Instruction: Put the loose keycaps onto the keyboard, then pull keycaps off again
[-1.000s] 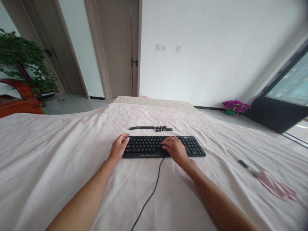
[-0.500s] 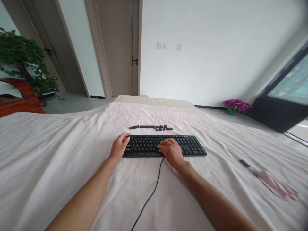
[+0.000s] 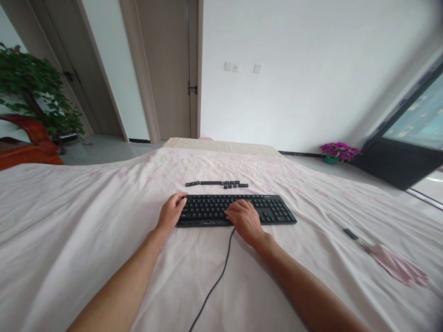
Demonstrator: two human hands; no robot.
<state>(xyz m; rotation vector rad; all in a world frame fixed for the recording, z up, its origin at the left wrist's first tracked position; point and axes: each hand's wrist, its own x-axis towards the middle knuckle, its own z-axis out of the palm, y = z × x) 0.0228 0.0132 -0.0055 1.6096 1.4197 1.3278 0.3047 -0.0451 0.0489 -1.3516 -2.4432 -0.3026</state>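
A black keyboard (image 3: 207,207) lies on the pink-flowered cloth, its bottom row showing bare spots without keycaps. My left hand (image 3: 171,210) is closed around its left end, thumb on top near the upper corner. Over the keys right of the middle is my right hand (image 3: 244,216), fingers bent and pressed together, tips down at the lower letter rows. Whatever those fingertips pinch is hidden. Behind the keyboard, several loose black keycaps (image 3: 231,182) lie in a line with the long space bar (image 3: 211,183). A black cable (image 3: 221,272) runs from under the keyboard toward me.
On the right of the cloth (image 3: 104,221) lies a thin tool (image 3: 351,234) with a black grip, beside a piece of pink fabric (image 3: 398,265). Beyond the covered surface stand a potted purple plant (image 3: 339,151), a red wooden chair (image 3: 34,138) and a leafy plant (image 3: 34,87).
The fingers of my right hand have shifted very slightly left over the keys. My left hand stays on the keyboard's left end; the view has tilted a touch.
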